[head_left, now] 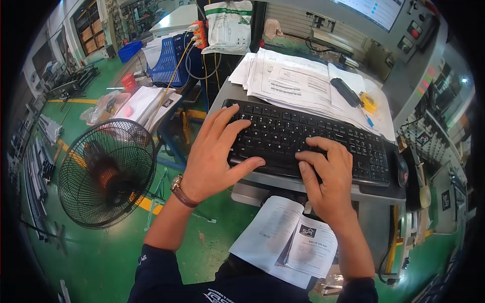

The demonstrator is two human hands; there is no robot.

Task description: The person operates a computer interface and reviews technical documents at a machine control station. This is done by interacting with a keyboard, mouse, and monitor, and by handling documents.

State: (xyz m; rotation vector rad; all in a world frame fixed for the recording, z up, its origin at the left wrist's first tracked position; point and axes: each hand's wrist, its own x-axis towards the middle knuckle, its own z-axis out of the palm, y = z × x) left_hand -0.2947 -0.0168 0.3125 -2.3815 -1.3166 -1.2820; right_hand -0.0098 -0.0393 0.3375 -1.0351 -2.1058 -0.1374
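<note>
A black keyboard (283, 132) lies slightly tilted across the front of a grey stand. My left hand (213, 151) rests over its left end, fingers spread and thumb stretched toward the lower keys. On that wrist is a watch with a brown strap (183, 192). My right hand (327, 177) is over the lower middle keys, fingers bent and apart, holding nothing. To the right of the keyboard sits a black mouse (401, 169). Below the stand, an open printed booklet (273, 230) lies on my lap.
Behind the keyboard are stacked drawings (288, 76), with a black cutter-like tool (346, 92) and a yellow tape measure (368, 102) on them. A monitor (374, 12) hangs above. At left stand a fan (107, 174) and a side table with papers (144, 103) and a blue basket (169, 60).
</note>
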